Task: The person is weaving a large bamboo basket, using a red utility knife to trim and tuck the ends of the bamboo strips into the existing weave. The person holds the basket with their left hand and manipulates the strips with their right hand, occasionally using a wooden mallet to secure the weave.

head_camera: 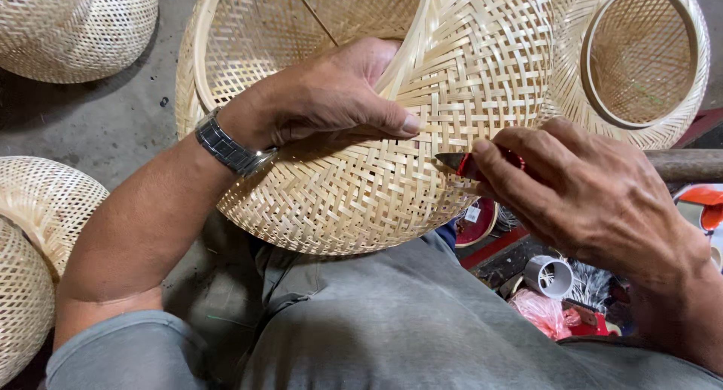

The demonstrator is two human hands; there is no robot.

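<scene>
**A:** Look down here: a big woven bamboo shade rests on the person's lap, on the grey trousers, open rim tipped up and away from us.

**B:** And the left hand?

**A:** Draped over the rim, fingers curled inside the opening, thumb pressed flat along the outer weave. It is gripping the shade's edge firmly. There's a metal wristwatch on that wrist.

**B:** The right hand has something in it.

**A:** Yes, closed around a small knife with a red handle. Only the short blade tip shows past the thumb and forefinger, and it touches the outer weave just below the left thumb.

**B:** What surrounds them?

**A:** More of the same woven work. A second shade sits at the upper right, just behind the one in hand, its round opening facing us. A domed one lies on the concrete floor at the upper left, and two more crowd the left edge beside the left forearm.

**B:** And lower right?

**A:** Clutter below the right wrist: a short grey tube, a pink plastic bag, red bits I cannot make out. A brown wooden bar runs off the right edge behind the knuckles.
</scene>
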